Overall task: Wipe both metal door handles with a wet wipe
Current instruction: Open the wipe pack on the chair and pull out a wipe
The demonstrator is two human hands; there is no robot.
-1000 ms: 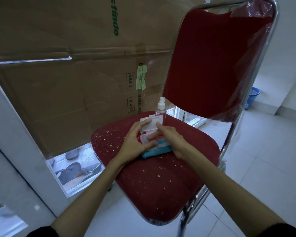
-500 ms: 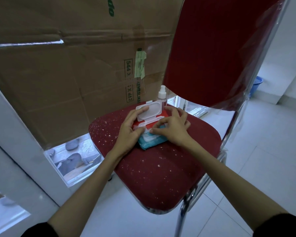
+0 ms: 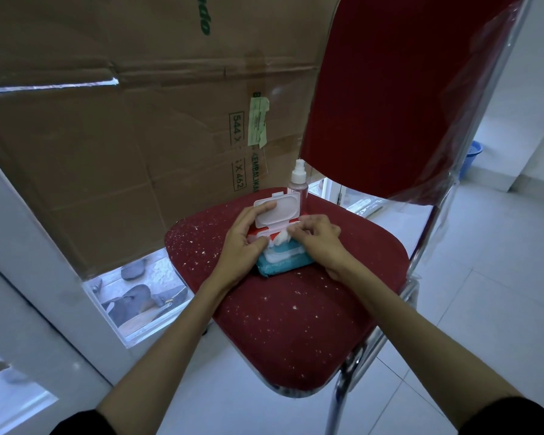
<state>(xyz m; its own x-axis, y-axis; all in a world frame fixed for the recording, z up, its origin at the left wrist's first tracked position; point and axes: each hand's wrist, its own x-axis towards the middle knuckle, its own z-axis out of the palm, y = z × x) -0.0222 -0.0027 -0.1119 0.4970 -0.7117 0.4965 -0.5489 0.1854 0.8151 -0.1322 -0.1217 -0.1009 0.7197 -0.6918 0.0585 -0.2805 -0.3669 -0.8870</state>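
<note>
A teal and red pack of wet wipes [image 3: 285, 262] lies on the red chair seat [image 3: 296, 324], its white flip lid [image 3: 278, 210] standing open. My left hand [image 3: 244, 244] holds the pack at its left side, with a finger on the lid and the thumb on the pack's front. My right hand [image 3: 316, 241] pinches a white wet wipe [image 3: 284, 237] that pokes out of the pack's opening. No door handle is in view.
A small spray bottle [image 3: 297, 180] stands on the seat behind the pack. The chair's red backrest [image 3: 390, 98] rises at the right in a chrome frame. Brown cardboard [image 3: 123, 136] fills the left behind glass, a white frame [image 3: 29, 246] beside it. A blue basket [image 3: 471, 158] sits far right.
The lid has swung fully open under my left hand. My right hand's fingers moved to the opening and now pinch a wipe that sticks out. The view has drawn closer.
</note>
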